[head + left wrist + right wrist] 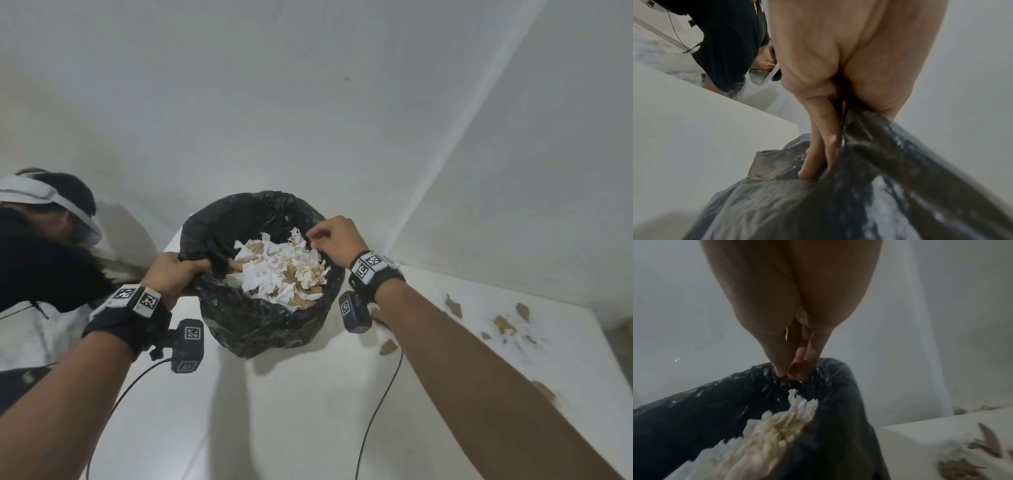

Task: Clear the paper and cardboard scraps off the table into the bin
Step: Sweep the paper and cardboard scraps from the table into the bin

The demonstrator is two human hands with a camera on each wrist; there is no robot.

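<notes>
Tabletop (308,411): white, seen under the bin. Bin (260,318): black-bagged, at centre, filled with paper and cardboard scraps (281,270). Loose scraps (503,323): left on the tabletop at 3 o'clock of the bin. Left hand (171,274): bag rim gripped at 9 o'clock, fingers curled. Right hand (337,240): bag rim pinched at 2 o'clock by fingertips (795,369). Second person (41,253): seen at 9 o'clock.

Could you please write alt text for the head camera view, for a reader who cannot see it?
Two bare hands hold open a black bin bag full of white paper and brown cardboard scraps: the left hand grips its near rim, the right hand pinches the far rim. Brown scraps lie on the white table to the right.
</notes>
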